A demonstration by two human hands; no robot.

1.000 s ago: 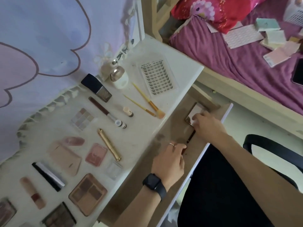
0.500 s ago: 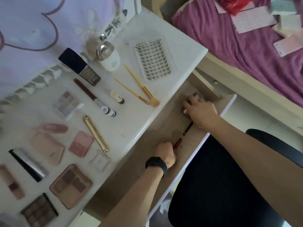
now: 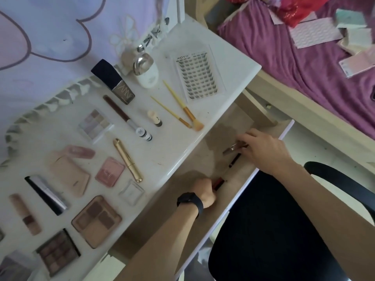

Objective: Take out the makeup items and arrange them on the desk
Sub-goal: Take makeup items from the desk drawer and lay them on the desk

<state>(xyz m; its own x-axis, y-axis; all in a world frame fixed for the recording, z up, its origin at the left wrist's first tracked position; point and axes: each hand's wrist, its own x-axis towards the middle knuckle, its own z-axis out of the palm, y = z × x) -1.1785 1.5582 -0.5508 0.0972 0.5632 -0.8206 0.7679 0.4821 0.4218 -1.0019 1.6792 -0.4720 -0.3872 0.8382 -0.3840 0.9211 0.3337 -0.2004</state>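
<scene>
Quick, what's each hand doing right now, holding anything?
Left hand: grips a red makeup pencil.
Right hand: fingers pinch a small metal tool; what kind cannot be told.

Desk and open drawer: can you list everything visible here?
desk: 1, white, left
lash tray: 1, clear, desk's far corner
brushes: 2, gold-handled, beside lash tray
foundation bottle: 1, brown, dark cap, desk back
tube: 1, gold, desk middle
palettes and compacts: several, pink and brown, desk's left
drawer: 1, wooden, open
black pencil: 1, in drawer
chair: 1, black, below drawer
bed: 1, purple sheet, top right
left hand: grips red pencil, in drawer
right hand: pinches metal tool, in drawer
</scene>
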